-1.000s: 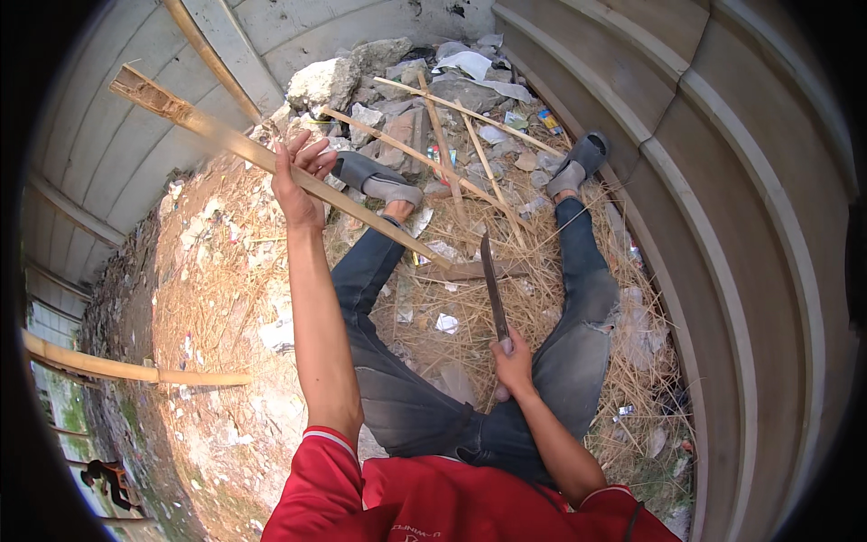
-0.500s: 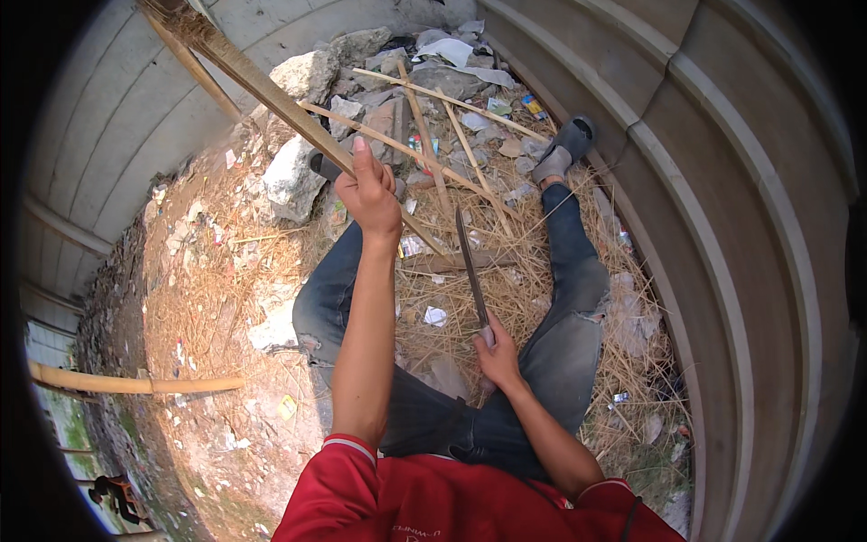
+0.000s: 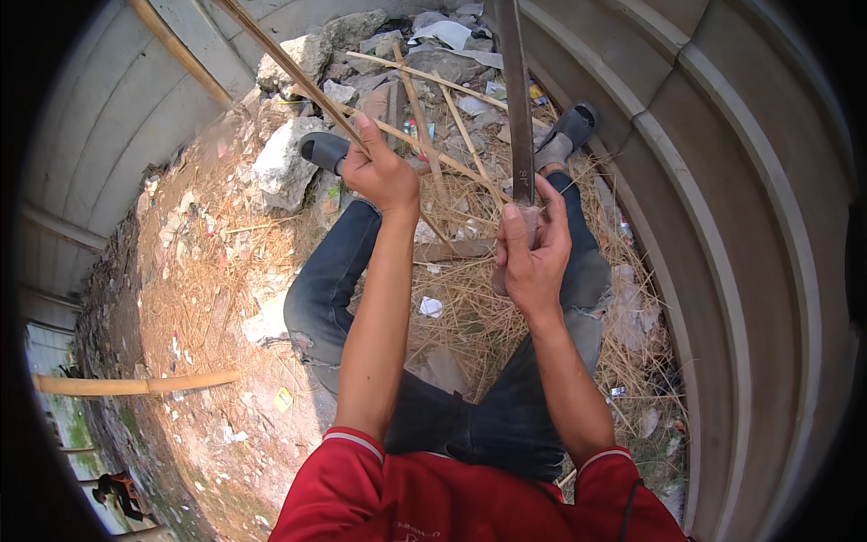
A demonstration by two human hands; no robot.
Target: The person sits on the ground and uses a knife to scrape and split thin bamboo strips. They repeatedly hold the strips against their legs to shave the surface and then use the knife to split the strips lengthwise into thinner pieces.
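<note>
Bamboo strip [image 3: 308,88] slants through the left hand [image 3: 386,177].

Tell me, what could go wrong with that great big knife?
The right hand holds the long knife, and the left hand grips a thin wooden strip with no glove. A stray swing might cut that left hand.

The legs are spread on both sides, so a slip could perhaps hit a knee.

The strip might also splinter and prick bare skin.
</note>
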